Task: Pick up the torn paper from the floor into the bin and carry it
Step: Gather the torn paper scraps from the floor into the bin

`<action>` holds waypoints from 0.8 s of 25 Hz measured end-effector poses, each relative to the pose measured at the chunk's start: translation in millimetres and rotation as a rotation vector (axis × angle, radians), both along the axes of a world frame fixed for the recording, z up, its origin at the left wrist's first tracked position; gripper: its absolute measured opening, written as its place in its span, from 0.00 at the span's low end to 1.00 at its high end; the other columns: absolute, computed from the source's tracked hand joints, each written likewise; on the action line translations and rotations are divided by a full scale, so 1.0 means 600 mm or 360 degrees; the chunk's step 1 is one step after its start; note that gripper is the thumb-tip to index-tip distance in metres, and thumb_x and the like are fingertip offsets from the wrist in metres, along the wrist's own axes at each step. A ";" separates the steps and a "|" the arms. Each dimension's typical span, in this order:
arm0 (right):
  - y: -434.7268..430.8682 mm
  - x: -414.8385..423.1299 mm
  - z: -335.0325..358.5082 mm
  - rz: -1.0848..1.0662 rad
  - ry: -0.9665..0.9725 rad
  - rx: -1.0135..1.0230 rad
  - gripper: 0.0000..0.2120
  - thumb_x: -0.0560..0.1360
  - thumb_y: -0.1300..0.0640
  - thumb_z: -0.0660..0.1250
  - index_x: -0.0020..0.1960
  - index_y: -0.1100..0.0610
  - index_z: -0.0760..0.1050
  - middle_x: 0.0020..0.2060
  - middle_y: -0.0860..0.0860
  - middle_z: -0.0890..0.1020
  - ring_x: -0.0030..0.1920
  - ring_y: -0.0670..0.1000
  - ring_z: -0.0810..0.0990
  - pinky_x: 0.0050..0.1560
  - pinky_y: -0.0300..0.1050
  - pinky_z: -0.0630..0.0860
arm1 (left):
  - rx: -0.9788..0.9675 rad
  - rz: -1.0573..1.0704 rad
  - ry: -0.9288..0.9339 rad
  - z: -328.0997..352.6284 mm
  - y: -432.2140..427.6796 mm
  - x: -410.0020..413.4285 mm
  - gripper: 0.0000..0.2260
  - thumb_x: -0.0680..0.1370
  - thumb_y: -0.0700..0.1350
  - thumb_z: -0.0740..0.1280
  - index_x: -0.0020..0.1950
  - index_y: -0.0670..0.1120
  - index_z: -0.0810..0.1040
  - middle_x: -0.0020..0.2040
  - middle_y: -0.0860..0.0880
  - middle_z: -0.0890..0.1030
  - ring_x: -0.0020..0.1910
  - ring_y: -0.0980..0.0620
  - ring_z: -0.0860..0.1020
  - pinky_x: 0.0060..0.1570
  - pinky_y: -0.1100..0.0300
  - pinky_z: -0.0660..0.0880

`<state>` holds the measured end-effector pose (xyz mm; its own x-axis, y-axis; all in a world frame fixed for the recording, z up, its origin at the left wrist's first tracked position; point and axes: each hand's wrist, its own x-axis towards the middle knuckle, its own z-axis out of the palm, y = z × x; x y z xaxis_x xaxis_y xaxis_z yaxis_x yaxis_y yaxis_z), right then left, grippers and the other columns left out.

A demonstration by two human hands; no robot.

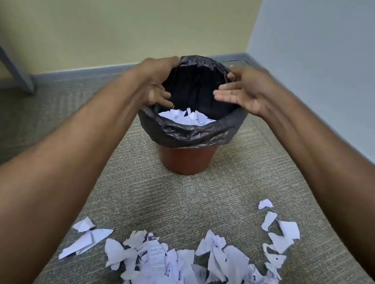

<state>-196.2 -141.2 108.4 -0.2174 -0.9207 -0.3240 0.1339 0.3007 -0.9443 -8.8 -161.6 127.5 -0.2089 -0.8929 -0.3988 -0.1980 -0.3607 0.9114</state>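
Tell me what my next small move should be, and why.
Probably lower the open right hand to the torn paper on the floor for a scoop: it holds nothing, the left hand grips the bin rim, and much paper remains.

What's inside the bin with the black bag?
Inside the bin lie torn white paper pieces, on its black bag liner. Whatever is under them, and the bin's bottom, is hidden by the paper and the near rim.
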 end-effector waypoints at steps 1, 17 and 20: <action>0.017 -0.013 -0.003 -0.0101 0.0032 -0.0123 0.09 0.81 0.59 0.57 0.58 0.63 0.69 0.52 0.65 0.77 0.51 0.62 0.82 0.46 0.52 0.83 | -0.0066 -0.0016 -0.0014 -0.008 0.012 0.007 0.23 0.79 0.55 0.61 0.63 0.37 0.71 0.62 0.35 0.74 0.54 0.41 0.79 0.47 0.50 0.82; 0.307 -0.230 -0.494 0.0267 0.1628 0.1265 0.49 0.72 0.34 0.64 0.79 0.56 0.41 0.77 0.66 0.45 0.76 0.69 0.51 0.72 0.63 0.58 | -0.0418 -0.1492 -0.1403 -0.489 0.413 -0.127 0.51 0.66 0.75 0.59 0.78 0.52 0.41 0.78 0.41 0.34 0.77 0.36 0.39 0.69 0.31 0.51; 0.296 -0.196 -0.502 0.0341 0.1887 0.0935 0.38 0.74 0.36 0.63 0.77 0.47 0.51 0.76 0.60 0.51 0.73 0.70 0.56 0.64 0.69 0.66 | -0.0525 -0.1413 -0.1487 -0.517 0.437 -0.140 0.50 0.64 0.77 0.59 0.78 0.52 0.48 0.79 0.39 0.42 0.77 0.33 0.46 0.66 0.30 0.57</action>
<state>-313.8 36.4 -193.0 -0.5109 -0.7619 -0.3981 -0.7705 0.6112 -0.1811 -92.6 100.6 -182.6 -0.5350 -0.6788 -0.5030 -0.8448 0.4258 0.3241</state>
